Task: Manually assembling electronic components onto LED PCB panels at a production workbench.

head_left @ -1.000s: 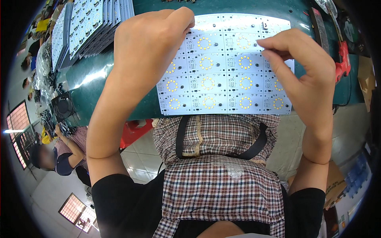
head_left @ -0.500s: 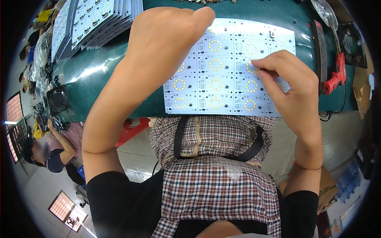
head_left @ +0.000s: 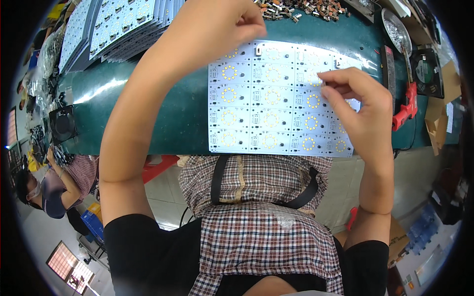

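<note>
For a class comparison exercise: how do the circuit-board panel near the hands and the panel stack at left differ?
The panel shows one layer; the stack shows many. The panel lies near mid-picture; the stack sits farther back, upper left. Both show pale boards with dark parts.

two hands (head_left: 364, 93); one flat-lying led panel (head_left: 247, 114); one parts heap (head_left: 316, 9); one round dish (head_left: 396, 33)

The desk (head_left: 170, 118) was smooth and glossy; the circuit-board sheet (head_left: 249, 108) at its near edge, smooth with a sheen; the tool grip (head_left: 407, 109) by its right edge, plastic; the apron (head_left: 261, 241), matt woven cloth.
</note>
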Available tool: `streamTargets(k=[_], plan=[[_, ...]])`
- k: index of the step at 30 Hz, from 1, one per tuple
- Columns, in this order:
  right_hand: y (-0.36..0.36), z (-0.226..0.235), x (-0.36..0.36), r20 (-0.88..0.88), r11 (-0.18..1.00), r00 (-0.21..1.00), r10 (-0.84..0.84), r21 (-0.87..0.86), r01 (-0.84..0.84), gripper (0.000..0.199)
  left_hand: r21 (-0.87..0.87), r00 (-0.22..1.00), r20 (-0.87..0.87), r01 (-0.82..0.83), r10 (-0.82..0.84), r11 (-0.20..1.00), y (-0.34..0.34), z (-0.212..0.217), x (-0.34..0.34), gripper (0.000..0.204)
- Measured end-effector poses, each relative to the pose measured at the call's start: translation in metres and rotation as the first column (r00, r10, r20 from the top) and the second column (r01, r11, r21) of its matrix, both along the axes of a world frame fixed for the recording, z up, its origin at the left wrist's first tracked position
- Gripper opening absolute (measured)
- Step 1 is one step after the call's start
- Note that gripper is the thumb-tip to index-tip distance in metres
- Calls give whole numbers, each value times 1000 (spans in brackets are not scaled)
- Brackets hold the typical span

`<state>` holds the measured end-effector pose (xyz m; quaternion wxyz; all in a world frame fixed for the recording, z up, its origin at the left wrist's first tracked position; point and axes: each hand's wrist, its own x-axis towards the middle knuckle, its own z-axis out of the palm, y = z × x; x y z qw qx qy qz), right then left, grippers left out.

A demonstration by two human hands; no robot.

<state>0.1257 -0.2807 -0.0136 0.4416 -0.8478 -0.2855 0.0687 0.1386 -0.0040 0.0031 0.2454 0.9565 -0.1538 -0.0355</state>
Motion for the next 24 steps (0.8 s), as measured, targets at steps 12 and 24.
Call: streamTargets(k=[12,24], plan=[[21,-4,38,-104,996,994,-47,-80,39,20,44,817,539,215,-204,976,9,-56,38,12],[26,-2,46,39,978,999,26,-206,-17,15,-700,937,-309,-338,160,629,8,0,-3,13]])
